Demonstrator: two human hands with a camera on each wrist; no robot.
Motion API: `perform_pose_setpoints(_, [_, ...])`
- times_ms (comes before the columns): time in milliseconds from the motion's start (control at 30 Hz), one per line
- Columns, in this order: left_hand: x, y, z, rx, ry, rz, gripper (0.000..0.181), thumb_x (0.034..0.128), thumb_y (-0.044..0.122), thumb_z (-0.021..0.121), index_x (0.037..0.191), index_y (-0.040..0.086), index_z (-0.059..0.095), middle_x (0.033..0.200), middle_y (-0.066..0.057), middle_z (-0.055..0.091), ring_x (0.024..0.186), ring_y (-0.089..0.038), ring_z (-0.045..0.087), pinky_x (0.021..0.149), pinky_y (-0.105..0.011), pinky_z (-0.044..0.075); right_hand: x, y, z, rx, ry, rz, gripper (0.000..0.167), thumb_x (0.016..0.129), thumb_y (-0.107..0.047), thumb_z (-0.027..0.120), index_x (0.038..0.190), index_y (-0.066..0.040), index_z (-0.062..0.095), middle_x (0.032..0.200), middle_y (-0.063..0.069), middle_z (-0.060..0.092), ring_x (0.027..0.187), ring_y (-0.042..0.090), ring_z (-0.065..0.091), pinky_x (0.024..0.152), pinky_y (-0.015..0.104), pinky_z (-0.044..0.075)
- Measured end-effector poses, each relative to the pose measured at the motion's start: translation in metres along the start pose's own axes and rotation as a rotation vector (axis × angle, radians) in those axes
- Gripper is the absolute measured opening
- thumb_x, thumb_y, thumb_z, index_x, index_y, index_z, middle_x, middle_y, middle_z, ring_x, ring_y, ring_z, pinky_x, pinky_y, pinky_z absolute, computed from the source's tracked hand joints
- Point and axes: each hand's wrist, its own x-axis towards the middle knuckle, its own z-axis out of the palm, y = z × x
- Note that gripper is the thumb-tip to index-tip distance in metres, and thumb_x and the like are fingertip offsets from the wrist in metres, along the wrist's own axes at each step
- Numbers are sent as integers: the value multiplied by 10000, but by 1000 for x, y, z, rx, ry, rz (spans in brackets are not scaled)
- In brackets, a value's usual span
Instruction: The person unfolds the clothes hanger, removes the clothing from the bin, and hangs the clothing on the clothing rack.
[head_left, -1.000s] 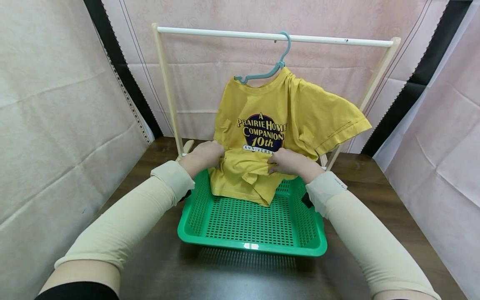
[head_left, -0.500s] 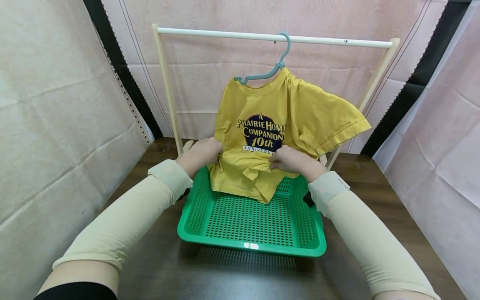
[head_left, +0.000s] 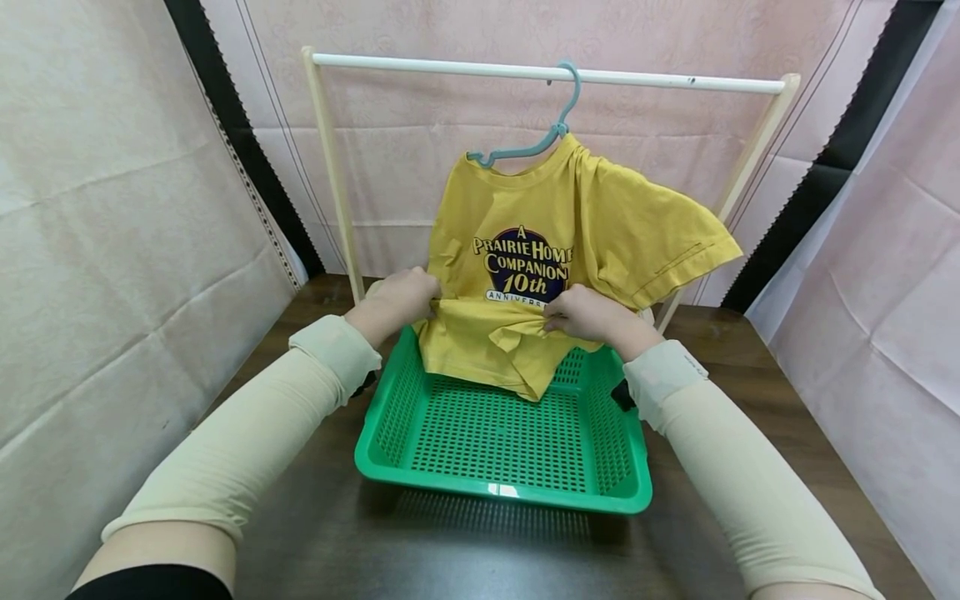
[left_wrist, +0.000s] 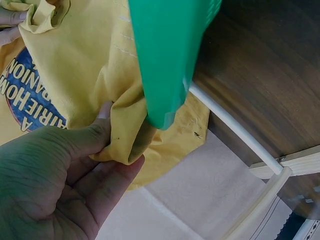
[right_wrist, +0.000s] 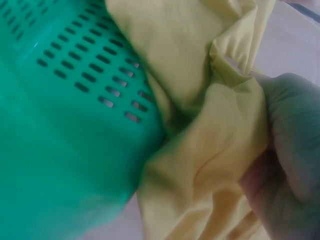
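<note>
A yellow T-shirt [head_left: 517,196] with a dark printed logo hangs from a blue hanger [head_left: 531,150] hooked over a white rail. Its right-hand sleeve sticks out sideways, and the left end of the hanger shows bare at the neckline. My left hand [head_left: 401,298] pinches the shirt's left edge between thumb and fingers, seen closely in the left wrist view. With the right hand [head_left: 592,317] I grip a bunched fold just below the print. The hem droops over the back of a green basket [head_left: 502,492].
A rack with a white rail [head_left: 450,67] and pale wooden posts [head_left: 333,175] stands behind the basket on a dark wooden table [head_left: 322,517]. Light cloth walls [head_left: 135,250] enclose the back and both sides.
Both hands have risen slightly, the left drifting left and the right drifting right. The shirt's lower part has lifted with them and its hem sits higher over the basket.
</note>
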Motion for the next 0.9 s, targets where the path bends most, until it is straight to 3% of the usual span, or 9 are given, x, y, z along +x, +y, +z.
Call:
perform_pose_setpoints(200, [1,-1,-1,-19,32,29,169,886,190,799,1048,182,753,1058,-61,664,956,-229,610,771,-397,544,-2,1,-3,25,19,23,154,976,-99,673,826,-81,701,632,-36,548,509,87,455,542,295,422])
perform_pose_setpoints(333, [3,-2,-4,1,84,41,183,908,195,776,1083,143,760,1068,-86,701,982,-273,654,810,-420,562,-3,1,-7,-15,79,42,98,978,-95,670,908,-85,738,739,14,664,554,82,537,576,312,482])
perform_pose_setpoints(633, [11,-3,-17,-11,185,-37,97,956,152,678,1018,134,750,967,-104,696,889,-305,663,726,-459,552,1,1,-21,-126,202,149,91,992,-125,656,980,-102,743,850,57,715,649,170,631,614,370,511])
perform_pose_setpoints(900, [16,2,-25,-41,347,-62,130,959,94,621,1000,83,744,941,-137,713,847,-345,675,685,-485,551,6,0,-30,-288,333,245,135,994,-154,657,1061,-68,736,970,120,743,863,329,704,764,502,552])
